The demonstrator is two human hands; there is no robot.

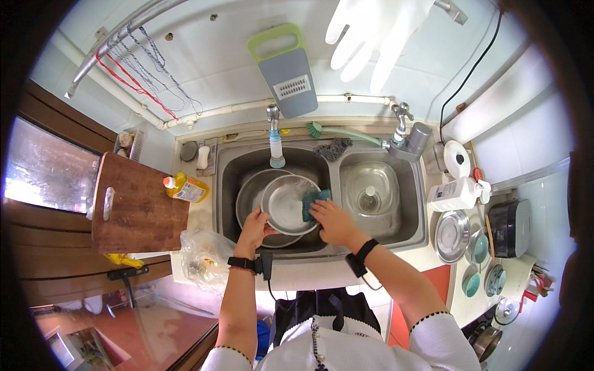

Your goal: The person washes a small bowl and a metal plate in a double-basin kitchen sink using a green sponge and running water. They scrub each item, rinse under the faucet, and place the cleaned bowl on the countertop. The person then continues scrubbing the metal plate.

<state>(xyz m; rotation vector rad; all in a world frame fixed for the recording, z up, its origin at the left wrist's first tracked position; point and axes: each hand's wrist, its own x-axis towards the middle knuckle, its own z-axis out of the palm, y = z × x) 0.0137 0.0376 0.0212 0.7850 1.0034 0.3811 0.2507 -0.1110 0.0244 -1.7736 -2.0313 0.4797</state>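
Note:
My left hand (pixel 254 228) grips the lower left rim of a round metal bowl (pixel 284 204), tilted over the left basin. With my right hand (pixel 330 218) I press a green scouring pad (pixel 311 204) against the bowl's right inner side. Beneath it, a larger metal basin (pixel 248 195) lies in the left sink bowl (pixel 227 176), partly hidden. The faucet with a blue and clear extension (pixel 276 150) hangs just above both vessels. I cannot see any water running from it.
Left stand a wooden cutting board (pixel 144 204), a yellow dish soap bottle (pixel 190 188) and a clear plastic bag (pixel 204 255). A dark mesh scrubber (pixel 333 148) and a green-bristled brush (pixel 314 130) lie behind the sink. Right are a white pump bottle (pixel 452 195) and a metal lid (pixel 452 236).

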